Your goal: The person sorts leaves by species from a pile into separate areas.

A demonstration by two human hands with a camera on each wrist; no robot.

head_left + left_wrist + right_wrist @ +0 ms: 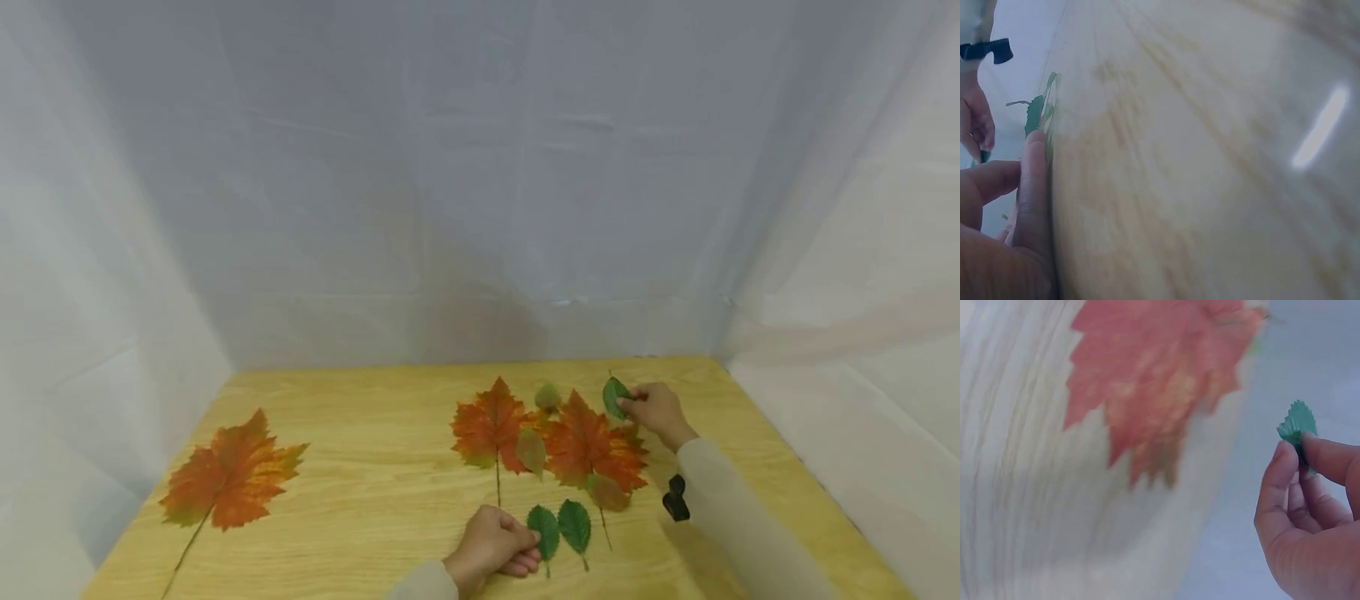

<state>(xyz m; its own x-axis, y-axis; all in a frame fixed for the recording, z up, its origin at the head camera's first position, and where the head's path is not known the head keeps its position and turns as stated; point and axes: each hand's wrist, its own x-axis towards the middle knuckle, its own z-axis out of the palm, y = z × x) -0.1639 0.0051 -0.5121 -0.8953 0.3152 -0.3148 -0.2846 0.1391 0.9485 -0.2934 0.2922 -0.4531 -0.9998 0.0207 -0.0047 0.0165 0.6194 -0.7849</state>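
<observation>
My right hand point(660, 410) pinches a small green leaf point(613, 397) between thumb and fingers above the back right of the table; the right wrist view shows this green leaf point(1299, 419) held at the fingertips. Near the front, my left hand point(495, 542) has thumb and finger at the left edge of another green leaf point(545, 530). A third green leaf point(575, 525) lies just right of it. Behind them are two orange maple leaves, one on the left point(491, 425) and one on the right point(588, 442), with dark stems pointing forward.
Small olive-brown leaves lie around the maple leaves: one behind point(547, 397), one between point(531, 452), one in front point(607, 493). Another orange maple leaf point(232, 475) lies at the table's left. A black device point(676, 500) shows beside the right sleeve. White sheeting point(480, 208) surrounds the wooden table point(360, 467).
</observation>
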